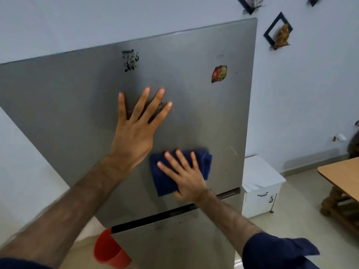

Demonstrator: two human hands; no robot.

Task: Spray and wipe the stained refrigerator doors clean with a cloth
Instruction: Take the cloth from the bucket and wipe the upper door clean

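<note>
- Brushed grey steel fills most of your view: the upper refrigerator door (pixel 194 113) tilts across the frame, with the lower door (pixel 174 239) beneath it past a dark gap.
- A black scribbled stain (pixel 130 60) sits high on the upper door, left of centre.
- A second dark smudge (pixel 162 105) shows between the fingers of your upper hand.
- A few small dark specks dot the lower door just under the gap.
- The dark blue cloth (pixel 165 181) lies flat against the upper door, low and right of centre, just above the gap.
- Your right hand (pixel 184 175) presses the cloth to the steel with fingers straight and spread; the cloth sticks out past your fingertips and to both sides.
- Your left hand (pixel 136 129) is laid flat on the door above and left of the cloth, fingers fanned wide, holding nothing.
- The two hands are near each other but apart.
- A red and green magnet (pixel 219 74) clings to the upper door, up and right of your left hand.
- A red plastic container (pixel 108 251) shows at the lower door's left edge, near the floor.
- A white cabinet (pixel 260 189) stands just right of the fridge.
- A wooden table (pixel 342 175) juts in at the far right edge.
- On the wall, a dark diamond-shaped shelf (pixel 272 30) holds a small golden figurine (pixel 282 34).
</note>
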